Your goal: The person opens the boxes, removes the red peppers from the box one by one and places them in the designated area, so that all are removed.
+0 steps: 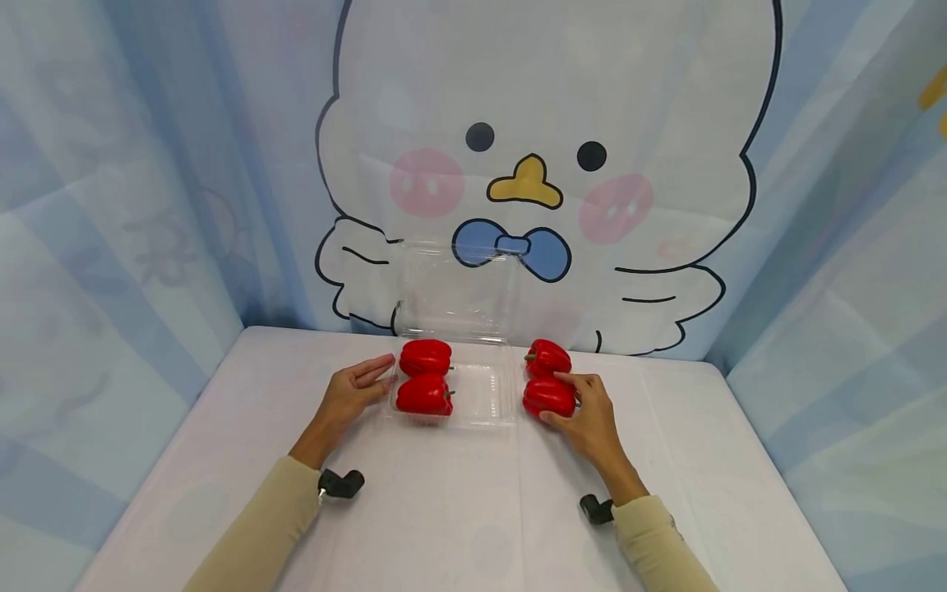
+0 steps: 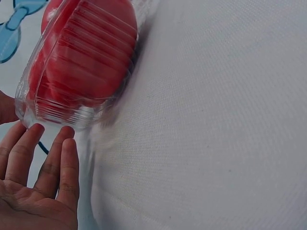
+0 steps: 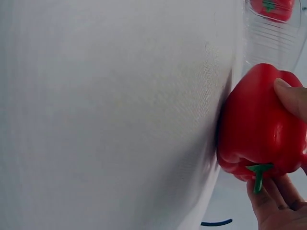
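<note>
Right hand (image 1: 593, 415) pinches glossy red, lobed bell pepper (image 1: 546, 396), at three o'clock of clear plastic hinged box (image 1: 482, 395), across its flanks: apt, being probably light, firm, slick; left hand (image 1: 351, 395), fingers extended, at nine.

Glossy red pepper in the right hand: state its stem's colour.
Green stem, clearest in the right wrist view.

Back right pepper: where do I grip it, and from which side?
Probably across the plump middle of the back right pepper, coming from the right: it lies on its side, green stem facing left toward the clear container. The front right pepper, held by the right hand, crowds its near side, so perhaps clear that one first.
</note>
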A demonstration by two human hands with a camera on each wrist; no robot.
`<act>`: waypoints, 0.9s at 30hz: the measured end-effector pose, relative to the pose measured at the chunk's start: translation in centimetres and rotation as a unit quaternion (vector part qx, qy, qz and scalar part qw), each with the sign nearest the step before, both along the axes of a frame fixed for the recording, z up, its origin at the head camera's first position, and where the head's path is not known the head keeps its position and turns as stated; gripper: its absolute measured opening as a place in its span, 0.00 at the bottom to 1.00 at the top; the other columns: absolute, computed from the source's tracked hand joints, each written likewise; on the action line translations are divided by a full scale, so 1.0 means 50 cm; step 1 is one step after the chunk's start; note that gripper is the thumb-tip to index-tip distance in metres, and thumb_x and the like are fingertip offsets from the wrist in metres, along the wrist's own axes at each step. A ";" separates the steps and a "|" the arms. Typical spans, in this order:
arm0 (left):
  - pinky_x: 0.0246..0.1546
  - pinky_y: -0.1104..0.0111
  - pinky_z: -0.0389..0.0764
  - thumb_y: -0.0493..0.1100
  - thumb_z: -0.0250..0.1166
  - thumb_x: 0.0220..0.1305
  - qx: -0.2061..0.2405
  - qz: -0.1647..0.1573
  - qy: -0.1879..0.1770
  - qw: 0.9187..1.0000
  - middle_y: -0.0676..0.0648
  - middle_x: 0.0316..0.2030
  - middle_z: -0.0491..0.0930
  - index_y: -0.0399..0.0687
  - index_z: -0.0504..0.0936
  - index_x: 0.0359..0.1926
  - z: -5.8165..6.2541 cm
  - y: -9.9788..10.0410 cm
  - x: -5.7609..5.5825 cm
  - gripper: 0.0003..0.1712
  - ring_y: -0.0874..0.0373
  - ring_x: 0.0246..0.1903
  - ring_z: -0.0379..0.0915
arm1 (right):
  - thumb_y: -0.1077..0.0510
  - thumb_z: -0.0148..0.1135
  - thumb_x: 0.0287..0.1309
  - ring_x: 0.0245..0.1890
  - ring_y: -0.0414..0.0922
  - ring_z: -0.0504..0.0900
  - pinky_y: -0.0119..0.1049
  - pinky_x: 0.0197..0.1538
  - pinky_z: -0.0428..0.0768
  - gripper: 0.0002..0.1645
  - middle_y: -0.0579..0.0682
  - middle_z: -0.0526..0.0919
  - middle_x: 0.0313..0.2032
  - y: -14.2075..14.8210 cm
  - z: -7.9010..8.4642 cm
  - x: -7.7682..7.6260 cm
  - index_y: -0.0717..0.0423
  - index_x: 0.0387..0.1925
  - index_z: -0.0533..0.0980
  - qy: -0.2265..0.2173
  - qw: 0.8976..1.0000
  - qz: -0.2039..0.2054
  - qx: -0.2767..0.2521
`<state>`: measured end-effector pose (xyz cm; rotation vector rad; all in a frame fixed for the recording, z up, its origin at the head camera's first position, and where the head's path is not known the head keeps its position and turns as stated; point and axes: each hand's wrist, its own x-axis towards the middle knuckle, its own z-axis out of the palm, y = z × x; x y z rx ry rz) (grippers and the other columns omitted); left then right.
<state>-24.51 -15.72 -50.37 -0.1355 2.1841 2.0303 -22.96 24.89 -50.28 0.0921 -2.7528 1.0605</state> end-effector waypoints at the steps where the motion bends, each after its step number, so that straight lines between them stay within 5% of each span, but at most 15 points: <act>1: 0.69 0.62 0.76 0.36 0.65 0.75 -0.001 0.000 0.000 1.000 0.45 0.76 0.72 0.49 0.71 0.78 -0.001 0.000 -0.001 0.33 0.46 0.75 0.71 | 0.59 0.85 0.50 0.65 0.60 0.76 0.57 0.66 0.84 0.45 0.60 0.73 0.62 0.000 0.000 0.000 0.53 0.70 0.76 0.000 1.000 0.001 -0.001; 15: 0.69 0.62 0.76 0.36 0.65 0.75 0.002 0.000 -0.002 1.000 0.46 0.76 0.72 0.50 0.72 0.78 -0.004 0.001 -0.005 0.33 0.48 0.75 0.71 | 0.56 0.85 0.50 0.66 0.59 0.75 0.58 0.65 0.85 0.45 0.58 0.73 0.63 -0.013 0.023 0.005 0.48 0.70 0.76 0.008 1.000 0.001 0.020; 27: 0.69 0.62 0.76 0.36 0.65 0.75 0.002 0.000 -0.001 1.000 0.46 0.76 0.73 0.51 0.73 0.77 -0.011 -0.003 -0.011 0.32 0.47 0.75 0.71 | 0.54 0.87 0.46 0.70 0.57 0.72 0.61 0.58 0.88 0.46 0.54 0.75 0.64 -0.075 0.071 0.018 0.44 0.69 0.77 0.084 0.995 0.038 -0.022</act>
